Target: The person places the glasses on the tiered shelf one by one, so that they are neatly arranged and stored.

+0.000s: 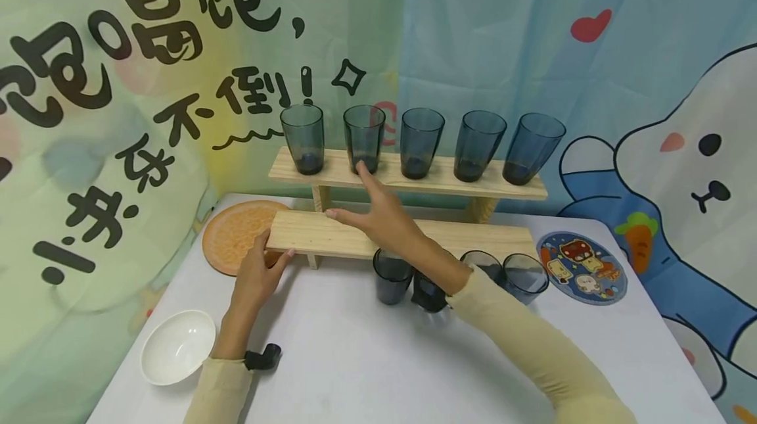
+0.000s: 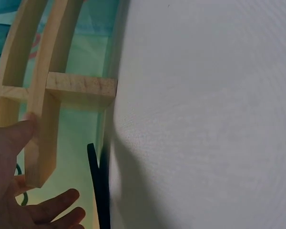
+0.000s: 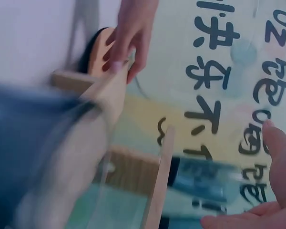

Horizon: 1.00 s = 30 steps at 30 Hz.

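My left hand pinches the left end of the lower step of a two-tier wooden shelf. In the left wrist view the thumb presses the board, with the other fingers spread below its end. My right hand reaches over that step, thumb and index finger apart and holding nothing. Its fingertip overlaps the base of the second glass in the head view; contact cannot be told. Several blue-grey tinted glasses stand upright in a row on the upper step.
More tinted glasses stand on the white table before the shelf, partly behind my right forearm. An orange round mat lies left, a blue patterned mat right. A white bowl sits at the front left.
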### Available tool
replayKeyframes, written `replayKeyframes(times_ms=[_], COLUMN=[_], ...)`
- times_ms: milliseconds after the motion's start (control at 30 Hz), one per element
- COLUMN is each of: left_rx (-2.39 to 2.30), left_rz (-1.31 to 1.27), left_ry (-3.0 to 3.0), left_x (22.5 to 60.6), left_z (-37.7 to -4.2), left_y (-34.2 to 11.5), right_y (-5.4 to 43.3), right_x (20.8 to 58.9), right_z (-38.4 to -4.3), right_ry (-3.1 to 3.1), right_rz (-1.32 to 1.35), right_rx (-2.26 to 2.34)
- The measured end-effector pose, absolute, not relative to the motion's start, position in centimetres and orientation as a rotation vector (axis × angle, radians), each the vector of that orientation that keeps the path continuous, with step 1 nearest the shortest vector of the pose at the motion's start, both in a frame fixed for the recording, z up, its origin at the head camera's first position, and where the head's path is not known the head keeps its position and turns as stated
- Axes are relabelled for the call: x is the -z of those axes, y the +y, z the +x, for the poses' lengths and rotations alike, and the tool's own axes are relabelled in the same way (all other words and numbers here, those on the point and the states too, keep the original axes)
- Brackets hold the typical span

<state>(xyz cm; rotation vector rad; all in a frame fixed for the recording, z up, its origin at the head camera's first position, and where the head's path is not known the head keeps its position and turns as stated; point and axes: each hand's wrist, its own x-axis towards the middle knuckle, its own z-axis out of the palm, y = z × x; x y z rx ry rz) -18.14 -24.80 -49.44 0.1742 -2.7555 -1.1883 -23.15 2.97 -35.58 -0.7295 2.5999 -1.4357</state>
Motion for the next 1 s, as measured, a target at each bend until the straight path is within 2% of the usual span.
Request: replayKeyframes(times_ms=[233, 533, 767, 1000], left_rx=[1.2, 1.212, 1.217, 1.219], left_rz=[0.17, 0.148, 0.169, 0.157], left_ry=[-2.762, -2.762, -2.765, -2.758], left_x=[49.3, 49.2, 49.2, 49.3], left_z=[-18.2, -17.9, -17.6, -17.8], left_y=[-24.8, -24.7, -24.7, -24.5], right_y=[12.8, 23.6, 27.6, 28.1], right_x=[37.5, 40.7, 45.0, 48.5], right_z=[-20.6, -16.5, -15.0, -14.4], right_ry=[2.762, 3.152, 3.095, 2.982], right_rz=[-0.689, -0.256, -0.063, -0.011], right_rx=[1.382, 1.291, 1.445, 1.677])
